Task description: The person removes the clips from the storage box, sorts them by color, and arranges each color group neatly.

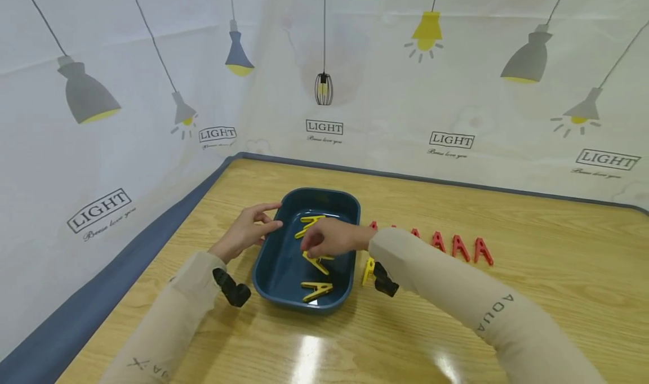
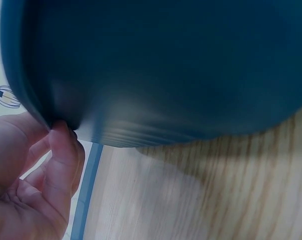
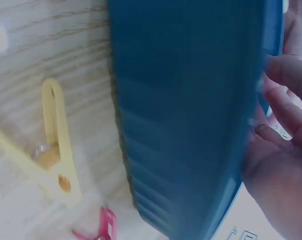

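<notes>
A dark blue rectangular tub [image 1: 267,254] stands on the table with several yellow clothespins [image 1: 316,290] lying inside. My left hand [image 1: 247,230] grips its left rim, thumb over the edge; in the left wrist view fingertips [image 2: 59,131] press against the tub's wall. My right hand [image 1: 329,237] reaches over the right rim, down into the tub, fingers bent close above a yellow clothespin [image 1: 318,264]. Whether it pinches that clothespin is hidden by the hand, and in the right wrist view the tub's wall [image 3: 186,110] covers the fingertips.
Right of the tub, another yellow clothespin [image 1: 368,271] lies on the wooden table [image 1: 532,305], partly behind the right wrist camera [image 1: 385,281]. Several red clothespins [image 1: 458,248] form a row farther right, some partly covered by the right sleeve. A lamp-patterned cloth [image 1: 385,102] hangs behind the table.
</notes>
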Demonstrator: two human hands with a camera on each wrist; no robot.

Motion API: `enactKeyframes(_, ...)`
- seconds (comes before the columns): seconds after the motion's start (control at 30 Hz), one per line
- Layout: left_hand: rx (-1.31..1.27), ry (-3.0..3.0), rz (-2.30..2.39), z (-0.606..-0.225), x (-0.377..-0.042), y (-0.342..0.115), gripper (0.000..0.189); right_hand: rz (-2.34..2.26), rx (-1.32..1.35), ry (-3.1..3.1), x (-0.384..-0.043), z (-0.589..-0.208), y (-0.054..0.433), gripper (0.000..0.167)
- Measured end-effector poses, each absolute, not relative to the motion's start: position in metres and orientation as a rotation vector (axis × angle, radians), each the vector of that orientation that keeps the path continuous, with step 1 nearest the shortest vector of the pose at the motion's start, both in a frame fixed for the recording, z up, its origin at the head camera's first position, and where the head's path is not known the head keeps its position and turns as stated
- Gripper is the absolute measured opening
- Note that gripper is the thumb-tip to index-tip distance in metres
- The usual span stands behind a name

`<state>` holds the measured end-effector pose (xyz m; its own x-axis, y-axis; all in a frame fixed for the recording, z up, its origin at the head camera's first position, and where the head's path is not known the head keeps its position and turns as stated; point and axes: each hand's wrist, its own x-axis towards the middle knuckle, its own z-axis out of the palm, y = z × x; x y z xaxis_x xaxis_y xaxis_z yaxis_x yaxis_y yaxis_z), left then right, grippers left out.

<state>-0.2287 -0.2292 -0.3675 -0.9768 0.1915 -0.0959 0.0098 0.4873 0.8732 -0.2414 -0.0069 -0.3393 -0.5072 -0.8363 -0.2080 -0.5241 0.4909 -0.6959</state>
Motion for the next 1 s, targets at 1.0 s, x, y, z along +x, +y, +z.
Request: enactKeyframes(1.0,0.145,2.551,1.466,-0.366,-0.229,-0.227,0.052,-1.183,-0.864,2.426,-0.232,-0.33,0.119,0.017)
